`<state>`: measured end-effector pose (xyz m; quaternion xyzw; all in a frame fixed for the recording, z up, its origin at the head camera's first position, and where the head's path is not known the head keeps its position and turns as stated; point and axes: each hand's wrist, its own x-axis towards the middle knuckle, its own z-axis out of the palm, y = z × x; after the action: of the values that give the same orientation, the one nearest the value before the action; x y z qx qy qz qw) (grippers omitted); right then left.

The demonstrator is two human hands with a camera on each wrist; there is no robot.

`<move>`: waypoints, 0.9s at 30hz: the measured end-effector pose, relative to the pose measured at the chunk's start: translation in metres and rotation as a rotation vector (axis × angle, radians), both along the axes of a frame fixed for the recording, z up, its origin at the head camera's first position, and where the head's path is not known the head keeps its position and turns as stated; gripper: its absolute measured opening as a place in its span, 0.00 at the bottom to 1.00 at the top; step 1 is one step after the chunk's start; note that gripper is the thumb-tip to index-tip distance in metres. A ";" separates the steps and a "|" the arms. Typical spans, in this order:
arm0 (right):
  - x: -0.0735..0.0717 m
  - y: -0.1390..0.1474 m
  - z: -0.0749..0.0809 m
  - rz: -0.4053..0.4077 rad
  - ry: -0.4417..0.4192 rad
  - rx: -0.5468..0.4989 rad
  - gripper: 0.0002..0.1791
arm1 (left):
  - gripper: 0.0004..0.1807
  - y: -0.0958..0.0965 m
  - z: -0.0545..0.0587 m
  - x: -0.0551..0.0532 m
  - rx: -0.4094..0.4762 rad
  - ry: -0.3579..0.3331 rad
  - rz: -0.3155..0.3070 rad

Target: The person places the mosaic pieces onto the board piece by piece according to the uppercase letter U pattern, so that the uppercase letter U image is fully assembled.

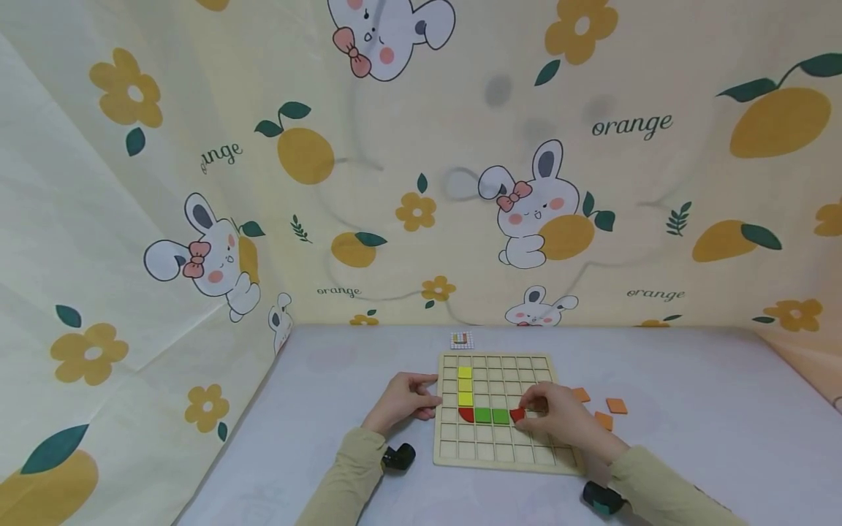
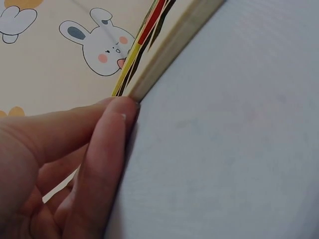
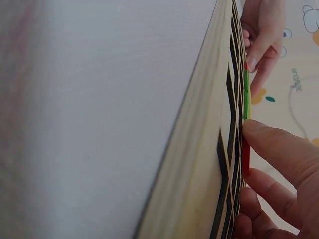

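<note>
A wooden grid board (image 1: 500, 454) lies on the table, its squares edged by raised strips. My left hand (image 1: 406, 399) is at its left side; in the left wrist view the thumb and a finger (image 2: 107, 134) pinch the board's edge. Near the lower middle, my right hand (image 1: 559, 415) holds a red tile (image 1: 517, 416) between thumb and index finger, over the square at the right end of a row. That row has a rounded red tile (image 1: 466, 415) and two green tiles (image 1: 491, 416). A column of yellow tiles (image 1: 465, 386) rises above the rounded red one.
Several orange tiles (image 1: 616, 405) lie loose right of the board, close to the right hand. Behind the board is a small pattern card (image 1: 462, 340) with a coloured grid. Dark wrist devices (image 1: 399, 457) sit below both hands. A printed cloth (image 1: 421, 219) hangs behind the table.
</note>
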<state>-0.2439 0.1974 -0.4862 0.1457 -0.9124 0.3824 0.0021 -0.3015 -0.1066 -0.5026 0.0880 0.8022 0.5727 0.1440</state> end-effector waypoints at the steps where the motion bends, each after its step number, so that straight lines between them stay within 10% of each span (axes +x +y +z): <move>1: 0.000 0.000 0.000 0.011 0.003 -0.005 0.17 | 0.28 0.000 0.000 0.000 0.001 -0.001 0.001; 27: 0.001 -0.001 0.003 0.047 -0.006 0.002 0.10 | 0.27 0.001 0.001 0.001 0.006 -0.004 0.010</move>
<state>-0.2425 0.1959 -0.4833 0.1659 -0.9092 0.3817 -0.0100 -0.3004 -0.1059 -0.5015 0.0833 0.8006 0.5761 0.1422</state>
